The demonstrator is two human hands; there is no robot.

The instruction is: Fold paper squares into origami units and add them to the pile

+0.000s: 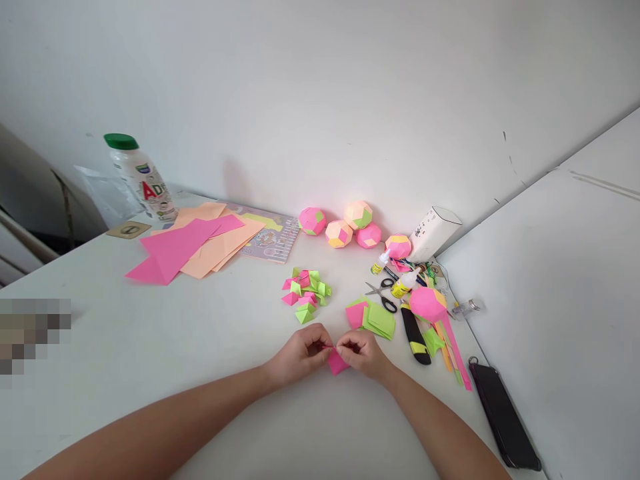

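Past forearms [190, 413] at frame bottom — pinching pink paper [337, 363] in left hand [299, 355] and right hand [365, 355]. Best folded with aligned edges.

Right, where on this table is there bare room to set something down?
Bare tabletop lies between the pink sheets, the left forearm and the folded pieces. It is crowded past the right hand, around the scissors, glue bottles and black-yellow tool.

Hands [300, 353]: two. Held pink paper [337, 364]: one. Faceted paper balls [312, 221]: six. Yellow-labelled small bottles [401, 287]: two. Scissors [381, 291]: one pair. Black-and-yellow cutter [415, 333]: one. Green-capped bottle [145, 183]: one. Phone [504, 415]: one. Booklet [278, 245]: one.
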